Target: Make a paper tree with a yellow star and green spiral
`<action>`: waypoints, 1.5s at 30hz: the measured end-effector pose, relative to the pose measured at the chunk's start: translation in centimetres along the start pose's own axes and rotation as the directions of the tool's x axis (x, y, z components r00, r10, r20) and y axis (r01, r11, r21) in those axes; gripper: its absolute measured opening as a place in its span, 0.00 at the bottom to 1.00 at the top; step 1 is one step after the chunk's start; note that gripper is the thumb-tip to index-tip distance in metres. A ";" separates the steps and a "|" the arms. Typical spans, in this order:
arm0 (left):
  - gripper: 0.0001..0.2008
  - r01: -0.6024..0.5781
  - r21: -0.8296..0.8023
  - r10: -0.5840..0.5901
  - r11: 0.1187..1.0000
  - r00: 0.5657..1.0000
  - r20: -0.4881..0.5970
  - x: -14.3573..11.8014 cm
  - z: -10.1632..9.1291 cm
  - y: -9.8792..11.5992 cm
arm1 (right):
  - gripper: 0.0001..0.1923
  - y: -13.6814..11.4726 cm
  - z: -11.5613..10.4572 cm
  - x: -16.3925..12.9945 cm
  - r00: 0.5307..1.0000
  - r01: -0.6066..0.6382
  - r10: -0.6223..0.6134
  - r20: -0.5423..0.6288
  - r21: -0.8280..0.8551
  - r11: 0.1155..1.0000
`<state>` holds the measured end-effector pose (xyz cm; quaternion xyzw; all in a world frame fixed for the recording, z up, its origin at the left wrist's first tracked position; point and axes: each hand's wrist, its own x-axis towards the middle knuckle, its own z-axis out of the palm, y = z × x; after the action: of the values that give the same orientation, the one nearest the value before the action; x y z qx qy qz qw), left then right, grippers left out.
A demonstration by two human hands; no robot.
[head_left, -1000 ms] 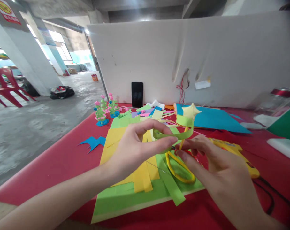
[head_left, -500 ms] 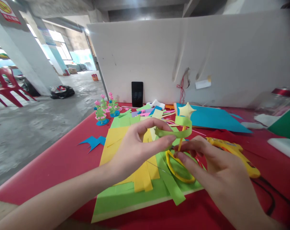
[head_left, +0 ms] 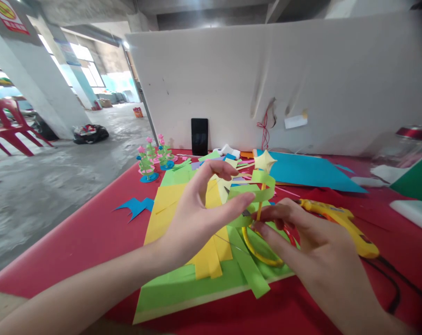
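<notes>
My right hand [head_left: 312, 251] pinches the lower end of a thin yellow stick [head_left: 261, 204] held upright. A pale yellow paper star [head_left: 266, 161] tops the stick. Below the star, a light green paper strip [head_left: 263, 192] curls around the stick in loose loops. My left hand [head_left: 200, 209] is at the left of the strip, its thumb and fingers apart and the thumb close against the loops. Under my right hand lie yellow-handled scissors [head_left: 263, 256], partly hidden. Yellow paper pieces [head_left: 207, 260] rest on green paper [head_left: 183, 298] beneath my hands.
A yellow glue gun [head_left: 346, 225] with a black cord lies at the right. Blue paper [head_left: 312, 172], a phone [head_left: 199, 136] and small paper flower models [head_left: 147, 165] stand or lie farther back. Blue scraps [head_left: 136, 208] are at the left. A white panel [head_left: 225, 83] rises behind the table.
My left fingers have parted and let go of the green strip, whose end has sprung into a looser, lower coil. The stick and star have shifted slightly left.
</notes>
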<state>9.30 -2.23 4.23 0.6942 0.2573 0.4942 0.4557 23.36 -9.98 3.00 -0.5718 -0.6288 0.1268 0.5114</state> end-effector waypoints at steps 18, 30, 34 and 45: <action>0.14 -0.027 0.028 0.028 0.999 0.999 -0.031 -0.3 0.5 -0.2 | 0.07 0.0 0.5 -0.3 0.998 0.065 -0.066 -0.014 -0.048 0.997; 0.14 -0.004 0.009 0.004 1.000 1.000 -0.015 -0.3 0.4 -0.3 | 0.06 0.2 0.7 -0.3 0.989 0.133 -0.136 -0.054 -0.057 0.990; 0.13 0.013 -0.010 -0.013 1.000 1.000 0.000 -0.3 0.4 -0.3 | 0.06 0.2 0.8 -0.2 0.985 0.153 -0.157 -0.072 -0.054 0.987; 0.14 0.006 0.002 -0.006 1.000 1.000 0.024 -0.4 0.6 -0.4 | 0.07 0.1 0.6 -0.4 0.994 0.107 -0.108 -0.024 -0.060 0.993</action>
<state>9.73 -2.57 3.68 0.6996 0.2545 0.4843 0.4596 22.86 -9.99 2.47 -0.5535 -0.6551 0.0729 0.5091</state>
